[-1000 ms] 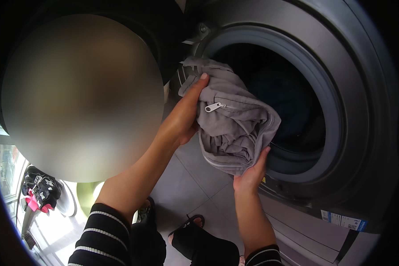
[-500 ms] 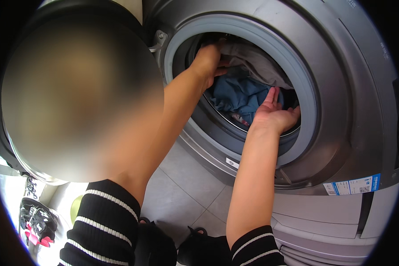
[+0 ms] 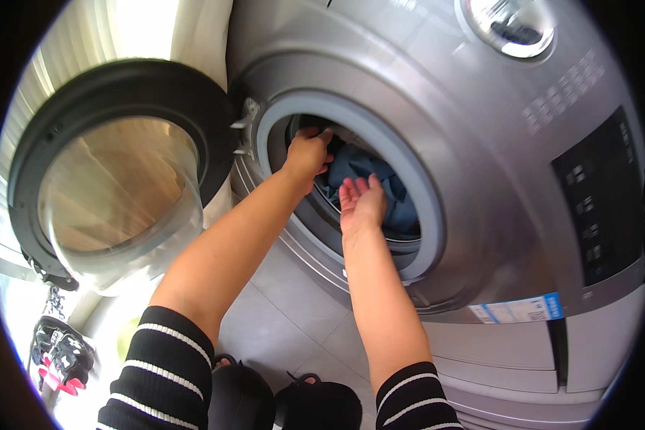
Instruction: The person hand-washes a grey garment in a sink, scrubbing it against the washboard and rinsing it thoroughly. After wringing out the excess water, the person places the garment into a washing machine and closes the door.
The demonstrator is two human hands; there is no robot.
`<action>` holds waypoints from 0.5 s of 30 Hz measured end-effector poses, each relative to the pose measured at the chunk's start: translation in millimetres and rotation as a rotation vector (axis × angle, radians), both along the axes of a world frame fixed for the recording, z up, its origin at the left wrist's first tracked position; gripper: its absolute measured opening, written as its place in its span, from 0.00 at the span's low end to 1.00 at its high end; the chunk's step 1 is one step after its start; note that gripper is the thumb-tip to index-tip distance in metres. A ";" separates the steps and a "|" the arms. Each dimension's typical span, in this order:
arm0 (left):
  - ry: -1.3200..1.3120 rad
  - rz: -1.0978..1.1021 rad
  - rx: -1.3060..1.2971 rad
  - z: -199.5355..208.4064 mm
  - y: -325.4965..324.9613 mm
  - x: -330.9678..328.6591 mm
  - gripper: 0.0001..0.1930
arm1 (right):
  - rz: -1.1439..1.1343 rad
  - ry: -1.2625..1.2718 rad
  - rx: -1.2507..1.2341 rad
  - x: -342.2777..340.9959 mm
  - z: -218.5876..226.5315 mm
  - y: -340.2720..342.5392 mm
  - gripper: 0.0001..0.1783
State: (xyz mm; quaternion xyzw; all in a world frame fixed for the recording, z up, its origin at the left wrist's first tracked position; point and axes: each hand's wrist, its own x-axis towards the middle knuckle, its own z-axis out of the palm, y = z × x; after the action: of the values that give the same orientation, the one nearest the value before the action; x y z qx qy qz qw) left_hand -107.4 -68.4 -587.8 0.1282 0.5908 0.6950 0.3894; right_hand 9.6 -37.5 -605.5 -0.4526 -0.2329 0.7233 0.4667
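Note:
The round opening of a grey front-loading washing machine [image 3: 480, 186] is in front of me, ringed by a pale grey rubber seal [image 3: 431, 208]. Inside the drum lies a bunched blue cloth [image 3: 401, 211]; a strip of greyish fabric shows dimly above it. My left hand [image 3: 308, 154] reaches in at the left side of the opening, fingers loosely bent and apart, with nothing seen between them. Palm up, my right hand [image 3: 363, 204] is at the front of the blue cloth, its fingers stretched out and spread. Whether it touches the cloth I cannot tell.
The machine's round door [image 3: 32, 172] stands swung open at the left, its clear bowl beside my left forearm. A dial [image 3: 509, 25] and dark control panel [image 3: 602, 201] are at the right. Black shoes [image 3: 63, 351] lie at lower left, by a pale curtain [image 3: 193, 32].
The view has shifted, bringing the dial and control panel in. My right hand has come closer to my left across the blue cloth. Less of the grey fabric shows.

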 end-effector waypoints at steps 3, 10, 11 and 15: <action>0.006 0.038 -0.092 18.3 -13.9 -8.1 0.20 | 0.144 -0.160 -0.145 -3.9 6.7 -13.2 0.17; -0.112 -0.100 -0.155 84.6 -112.9 32.4 0.24 | 0.624 -1.076 0.818 10.0 -80.4 15.7 0.12; -0.079 -0.093 -0.171 85.8 -125.6 34.3 0.24 | 0.648 -1.120 0.906 1.5 -84.3 18.2 0.13; -0.017 -0.076 -0.223 65.6 -153.5 28.3 0.24 | 0.617 -1.484 1.019 -14.4 -165.4 63.2 0.20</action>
State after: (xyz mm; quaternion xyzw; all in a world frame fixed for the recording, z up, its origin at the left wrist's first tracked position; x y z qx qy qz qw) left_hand -79.1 -221.9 -522.2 0.1004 0.6557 0.6107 0.4324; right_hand -4.8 25.7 -771.0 -0.4571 -0.8664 0.1540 0.1293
